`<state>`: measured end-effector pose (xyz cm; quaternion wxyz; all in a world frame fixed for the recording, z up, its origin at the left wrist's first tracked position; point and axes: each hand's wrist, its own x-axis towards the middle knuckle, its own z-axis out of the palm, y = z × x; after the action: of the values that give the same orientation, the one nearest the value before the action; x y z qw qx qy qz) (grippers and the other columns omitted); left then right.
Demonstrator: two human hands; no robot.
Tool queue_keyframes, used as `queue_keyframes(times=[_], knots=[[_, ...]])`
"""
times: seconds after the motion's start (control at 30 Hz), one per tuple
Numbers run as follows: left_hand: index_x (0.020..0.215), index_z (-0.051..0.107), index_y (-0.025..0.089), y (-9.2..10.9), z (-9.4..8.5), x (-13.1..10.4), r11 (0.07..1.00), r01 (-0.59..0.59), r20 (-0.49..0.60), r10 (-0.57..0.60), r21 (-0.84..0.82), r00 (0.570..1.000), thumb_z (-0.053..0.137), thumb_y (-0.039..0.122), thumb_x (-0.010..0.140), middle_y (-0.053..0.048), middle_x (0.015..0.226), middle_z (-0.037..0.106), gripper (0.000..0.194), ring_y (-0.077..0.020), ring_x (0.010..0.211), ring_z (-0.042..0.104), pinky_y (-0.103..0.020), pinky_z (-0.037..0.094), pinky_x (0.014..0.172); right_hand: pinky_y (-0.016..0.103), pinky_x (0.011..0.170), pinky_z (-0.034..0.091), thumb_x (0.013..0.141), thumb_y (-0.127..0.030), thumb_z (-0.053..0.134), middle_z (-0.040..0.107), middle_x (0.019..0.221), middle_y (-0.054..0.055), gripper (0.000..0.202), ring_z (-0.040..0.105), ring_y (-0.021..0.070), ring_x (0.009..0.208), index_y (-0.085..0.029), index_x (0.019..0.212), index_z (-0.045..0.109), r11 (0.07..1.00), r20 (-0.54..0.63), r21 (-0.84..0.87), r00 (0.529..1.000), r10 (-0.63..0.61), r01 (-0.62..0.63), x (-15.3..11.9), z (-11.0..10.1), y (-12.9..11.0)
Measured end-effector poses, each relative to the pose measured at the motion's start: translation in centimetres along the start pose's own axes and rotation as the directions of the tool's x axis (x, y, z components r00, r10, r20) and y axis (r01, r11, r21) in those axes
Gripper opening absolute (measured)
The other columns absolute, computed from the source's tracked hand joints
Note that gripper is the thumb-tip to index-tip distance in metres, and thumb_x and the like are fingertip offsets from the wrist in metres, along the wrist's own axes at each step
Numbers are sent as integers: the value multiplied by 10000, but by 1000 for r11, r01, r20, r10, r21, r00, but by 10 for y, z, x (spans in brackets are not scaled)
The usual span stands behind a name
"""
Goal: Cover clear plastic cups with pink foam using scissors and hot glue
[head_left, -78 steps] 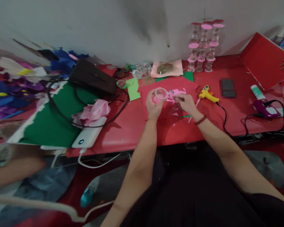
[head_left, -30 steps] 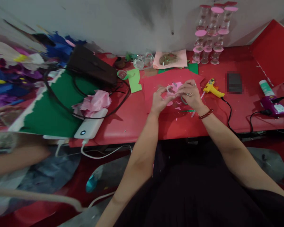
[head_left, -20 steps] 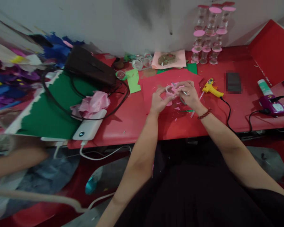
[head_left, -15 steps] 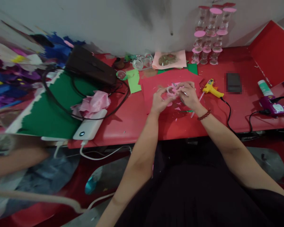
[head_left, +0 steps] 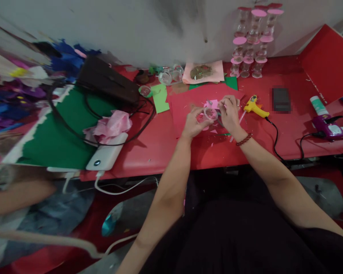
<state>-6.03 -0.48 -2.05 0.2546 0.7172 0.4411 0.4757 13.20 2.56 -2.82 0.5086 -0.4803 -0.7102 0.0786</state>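
Observation:
My left hand (head_left: 194, 122) is closed around a small clear plastic cup (head_left: 210, 114), its round rim facing up. Close by on the right, my right hand (head_left: 229, 110) has its fingertips pinched together. Whatever sits between them is too small to make out. A piece of bright pink paper (head_left: 213, 104) shows behind the cup, near the right fingertips. Beneath both hands lies red paper (head_left: 183, 110), strewn with small pink scraps (head_left: 213, 131). To the right of my right hand rests a yellow glue gun (head_left: 256, 107) with a black cord.
Stacked clear cups with pink discs (head_left: 247, 49) stand by the wall. A glue stick (head_left: 318, 105) and a purple power socket (head_left: 328, 127) lie at right. At left are a white power bank (head_left: 108, 154), crumpled pink paper (head_left: 111, 125) and looped black cable. Another person's arm (head_left: 20, 196) shows.
My right hand has drawn back slightly from the cup, to the right and upward. The cup's opening now shows more plainly in my left hand.

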Motion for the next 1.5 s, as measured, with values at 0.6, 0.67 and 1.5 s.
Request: queue_keyframes(times=[0.6,0.67,1.5], knots=[[1143,747,274,-9,-3,1,989,-16,-238,52,148,970,851,643,773,-90,1209,774,532,-303,1216,677,-531,496,1153,321,722,466,1035,-366,554,688,731,28,335,615,171,701,-220,743,628,944,291,218,940,177,-246,2,-11,-18],[1157,748,274,-10,-2,1,980,-28,-241,77,198,967,841,672,769,-93,1184,777,563,-311,1210,665,-531,498,1141,313,678,446,1052,-465,528,653,688,16,391,567,157,642,-223,752,596,930,306,228,928,211,-287,2,-12,-21],[1215,773,301,-9,10,-2,933,-118,-175,186,339,967,605,831,857,-89,1204,808,661,-343,1252,655,-566,277,1276,342,664,408,1065,-294,516,754,867,103,237,645,232,714,-211,920,685,977,334,-184,927,168,-111,-4,-10,-26]])
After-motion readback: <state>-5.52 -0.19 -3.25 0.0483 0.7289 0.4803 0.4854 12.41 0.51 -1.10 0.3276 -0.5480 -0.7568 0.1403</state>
